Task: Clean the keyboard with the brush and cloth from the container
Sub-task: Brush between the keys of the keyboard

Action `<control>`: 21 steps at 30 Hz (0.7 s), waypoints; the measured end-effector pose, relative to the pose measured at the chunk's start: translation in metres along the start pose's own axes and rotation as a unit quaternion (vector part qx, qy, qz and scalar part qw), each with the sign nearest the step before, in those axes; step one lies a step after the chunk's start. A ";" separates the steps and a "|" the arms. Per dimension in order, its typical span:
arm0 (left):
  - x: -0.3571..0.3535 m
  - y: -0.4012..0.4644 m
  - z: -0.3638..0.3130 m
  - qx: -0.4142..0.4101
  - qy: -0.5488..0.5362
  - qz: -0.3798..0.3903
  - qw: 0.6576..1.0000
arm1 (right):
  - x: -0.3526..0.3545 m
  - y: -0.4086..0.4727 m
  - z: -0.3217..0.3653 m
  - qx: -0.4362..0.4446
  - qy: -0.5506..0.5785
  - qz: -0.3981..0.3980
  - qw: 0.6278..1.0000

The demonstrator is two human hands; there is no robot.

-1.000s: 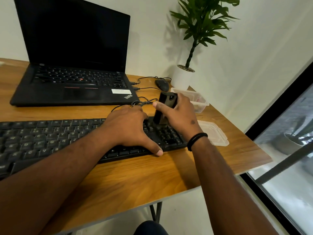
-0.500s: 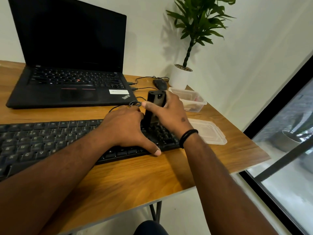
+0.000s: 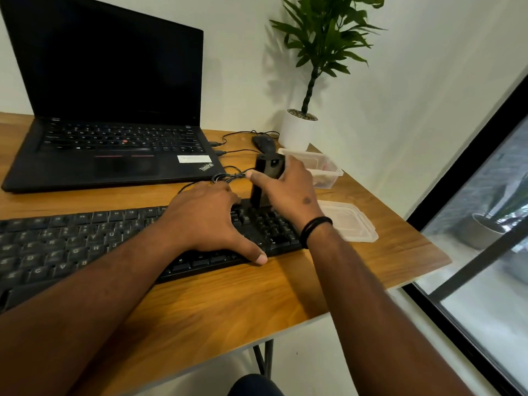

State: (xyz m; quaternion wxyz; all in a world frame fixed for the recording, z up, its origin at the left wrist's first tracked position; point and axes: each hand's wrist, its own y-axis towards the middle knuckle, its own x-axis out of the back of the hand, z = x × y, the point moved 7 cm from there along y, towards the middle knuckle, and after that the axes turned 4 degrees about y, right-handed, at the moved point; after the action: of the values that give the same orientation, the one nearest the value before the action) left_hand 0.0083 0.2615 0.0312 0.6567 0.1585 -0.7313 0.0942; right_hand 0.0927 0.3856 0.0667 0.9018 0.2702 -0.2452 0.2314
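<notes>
A black keyboard (image 3: 71, 244) lies across the wooden desk. My left hand (image 3: 205, 221) rests flat on its right half, fingers spread, thumb at the front edge. My right hand (image 3: 288, 190) grips a black upright brush (image 3: 267, 172), its lower end touching the keys near the keyboard's right end. A clear plastic container (image 3: 328, 172) stands behind my right hand, partly hidden. Its lid (image 3: 351, 221) lies on the desk to the right of the keyboard. I cannot make out the cloth.
An open black laptop (image 3: 114, 115) sits behind the keyboard. A black mouse (image 3: 264, 142) and cables lie near a potted plant (image 3: 298, 130) at the back right corner. The desk edge (image 3: 414, 281) drops off to the right beside a window.
My right hand has slid the brush slightly left along the keyboard's right end. My left hand has stayed pressed on the keys.
</notes>
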 end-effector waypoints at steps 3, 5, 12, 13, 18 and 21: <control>0.001 0.000 0.000 0.002 -0.001 -0.002 1.000 | 0.004 0.004 -0.001 0.003 -0.011 -0.030 0.999; 0.001 -0.001 0.000 0.002 -0.002 0.001 1.000 | 0.008 0.002 0.004 0.018 -0.074 -0.069 0.995; 0.001 0.001 0.000 0.000 -0.005 -0.003 1.000 | 0.001 0.006 0.005 0.026 -0.054 -0.035 0.998; 0.000 0.001 0.000 0.001 -0.004 0.001 1.000 | 0.005 0.009 0.001 0.013 -0.066 -0.043 0.997; 0.001 0.000 -0.001 0.001 -0.003 0.003 1.000 | 0.000 0.012 -0.006 0.001 0.022 0.040 0.999; 0.001 0.000 -0.001 0.002 -0.010 0.008 1.000 | 0.028 0.024 -0.009 0.021 -0.026 -0.074 0.997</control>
State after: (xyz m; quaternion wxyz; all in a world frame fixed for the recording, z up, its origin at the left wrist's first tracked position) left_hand 0.0089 0.2614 0.0321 0.6483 0.1550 -0.7389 0.0990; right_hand 0.1042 0.4168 0.0850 0.9040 0.3126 -0.2428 0.1617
